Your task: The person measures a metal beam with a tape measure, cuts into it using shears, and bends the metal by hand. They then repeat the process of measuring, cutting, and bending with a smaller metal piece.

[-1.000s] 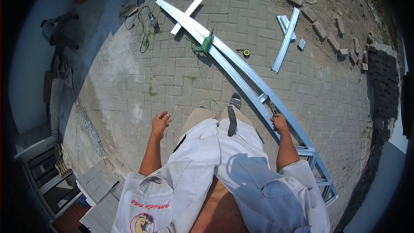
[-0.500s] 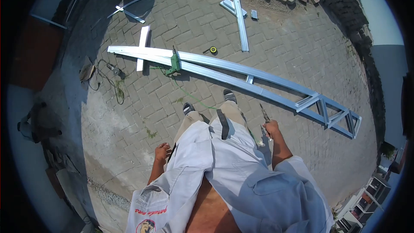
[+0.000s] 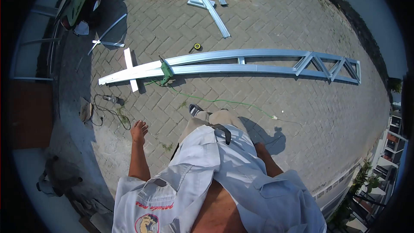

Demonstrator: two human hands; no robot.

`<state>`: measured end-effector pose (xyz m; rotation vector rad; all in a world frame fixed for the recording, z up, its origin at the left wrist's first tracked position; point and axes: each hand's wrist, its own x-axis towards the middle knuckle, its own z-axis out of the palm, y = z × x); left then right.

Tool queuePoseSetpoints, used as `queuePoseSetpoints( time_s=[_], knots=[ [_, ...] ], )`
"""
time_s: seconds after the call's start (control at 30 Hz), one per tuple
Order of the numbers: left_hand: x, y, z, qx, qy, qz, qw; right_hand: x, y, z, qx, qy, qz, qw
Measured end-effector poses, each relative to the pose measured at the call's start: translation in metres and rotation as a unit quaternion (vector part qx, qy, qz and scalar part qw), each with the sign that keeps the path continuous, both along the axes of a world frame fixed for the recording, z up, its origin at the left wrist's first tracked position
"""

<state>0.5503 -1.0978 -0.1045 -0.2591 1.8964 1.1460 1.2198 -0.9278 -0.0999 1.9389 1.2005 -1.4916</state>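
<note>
Red lettering (image 3: 154, 206) is worn on the shirt (image 3: 276, 198); it is seen upside down and seems to read "garuda mas". The round emblem (image 3: 147, 223) beside it is cut by the bottom edge. Only a part of the right grip (image 3: 260, 147) is shown, by the thigh; its fingers are hidden, so how far it is open and whether anything is held cannot be told. The left grip (image 3: 139, 132) is held out over the pavers (image 3: 310, 133), its fingers loosely bent and parted, with nothing seen in it. Near it, a corded power tool (image 3: 111, 99) is laid on the ground. Farther out, a green cable (image 3: 215, 100) is stretched from the drill (image 3: 165, 72) to a plug (image 3: 274, 117). The drill is rested across the left part of the metal frame (image 3: 243, 53), which is laid crosswise ahead of both grips, well apart from them. A strip (image 3: 127, 56) is crossed by the frame's left end. Beyond are placed a yellow-and-black tape measure (image 3: 197, 46) and metal offcuts (image 3: 211, 11). Any markings on the tools are too small to be read.
</note>
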Motion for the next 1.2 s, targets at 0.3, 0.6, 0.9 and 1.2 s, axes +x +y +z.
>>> queuePoseSetpoints(
  time_s=[0.3, 0.6, 0.9, 1.2],
  knots=[
    [0.118, 0.016, -0.008, -0.058, -0.028, -0.221, 0.973, 0.011, -0.018, -0.02, 0.039, 0.039, -0.194, 0.979],
    [0.157, -0.077, -0.032, -0.13, -0.054, -0.244, 0.959, 0.045, -0.048, -0.019, 0.123, 0.041, -0.194, 0.972],
    [0.171, -0.044, -0.018, -0.102, -0.044, -0.21, 0.971, 0.109, -0.157, -0.031, -0.028, -0.003, -0.168, 0.985],
    [0.171, -0.006, 0.003, -0.045, -0.021, -0.298, 0.953, 0.065, -0.113, 0.001, -0.002, 0.02, -0.184, 0.983]
  ],
)
